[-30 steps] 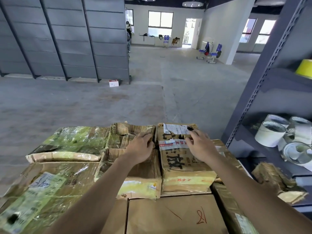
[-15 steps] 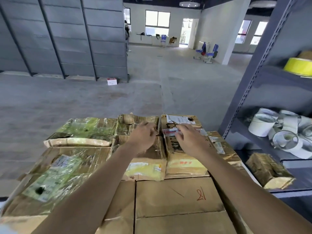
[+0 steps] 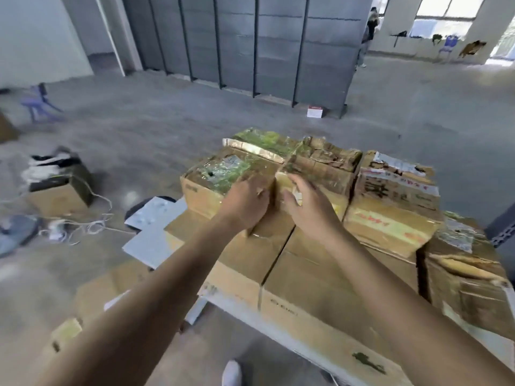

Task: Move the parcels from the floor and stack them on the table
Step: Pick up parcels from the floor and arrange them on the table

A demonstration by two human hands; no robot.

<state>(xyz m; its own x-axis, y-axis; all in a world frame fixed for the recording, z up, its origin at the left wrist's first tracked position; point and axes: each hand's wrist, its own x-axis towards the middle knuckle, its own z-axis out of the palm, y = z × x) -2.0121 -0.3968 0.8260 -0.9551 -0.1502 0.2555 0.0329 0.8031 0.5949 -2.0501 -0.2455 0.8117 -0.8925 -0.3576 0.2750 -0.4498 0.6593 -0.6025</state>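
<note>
I am straightening the green-taped brown cardboard parcel [image 3: 223, 174] at centre. My left grip [image 3: 245, 199] is touching its corner, pinching or not I cannot tell. My right grip [image 3: 305, 203] is hanging loosely spread. Next is calling for bending to the flat brown floor parcel [image 3: 94, 299], lower left.

We see a warehouse or storage hall: taped brown cardboard parcels [image 3: 390, 196] are stacked under our fingers [image 3: 301, 186], rough grey concrete floor [image 3: 167, 126] spreads beyond them, tall dark grey metal shelving racks [image 3: 278, 45] stand far ahead of them, and an open brown carton [image 3: 60, 196] sits well to their left.

Daylight glares through the far windows [image 3: 443, 12]; motion blur smears the wide-angle edges
</note>
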